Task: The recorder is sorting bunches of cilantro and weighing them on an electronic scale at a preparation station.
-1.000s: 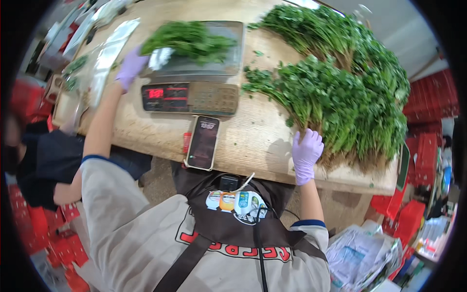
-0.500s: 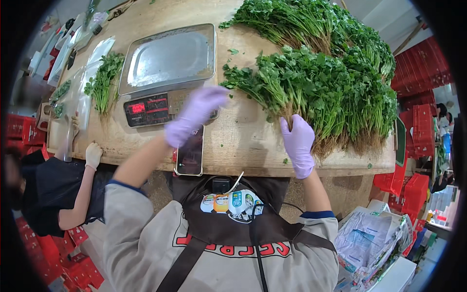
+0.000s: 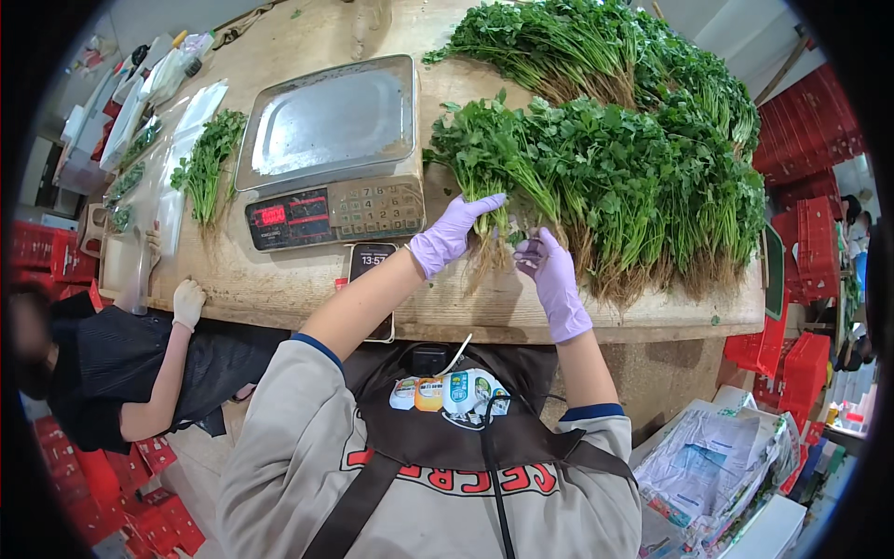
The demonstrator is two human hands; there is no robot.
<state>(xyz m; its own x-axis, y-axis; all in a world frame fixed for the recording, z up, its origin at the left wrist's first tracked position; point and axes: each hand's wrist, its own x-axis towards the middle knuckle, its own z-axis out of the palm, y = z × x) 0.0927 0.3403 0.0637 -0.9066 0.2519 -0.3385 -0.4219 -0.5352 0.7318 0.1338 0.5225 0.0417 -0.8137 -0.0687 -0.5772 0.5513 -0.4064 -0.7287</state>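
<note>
In a purple glove, my left hand (image 3: 449,235) is closed around the lower stems of a small bunch of coriander (image 3: 480,154), its pale roots hanging below the fist. My right hand (image 3: 557,289), gloved alike, is just right of those roots with fingers curled in; whatever is between them is too small to make out. A large heap of rooted coriander (image 3: 643,177) lies beyond and to the right of my hands. Left of the bunch stands a digital scale (image 3: 335,126) with a bare metal pan. A phone (image 3: 372,256) lies partly under my left forearm.
A small coriander bunch (image 3: 209,163) rests left of the scale, beside clear plastic bags (image 3: 177,177). A co-worker's white-gloved hand (image 3: 188,303) is at the table's left edge. Red crates (image 3: 805,252) are stacked at the right, above a paper-lined box (image 3: 712,456).
My left hand has come right from in front of the scale and closed on a coriander bunch. My right hand has moved slightly left and down, off the heap's stems.
</note>
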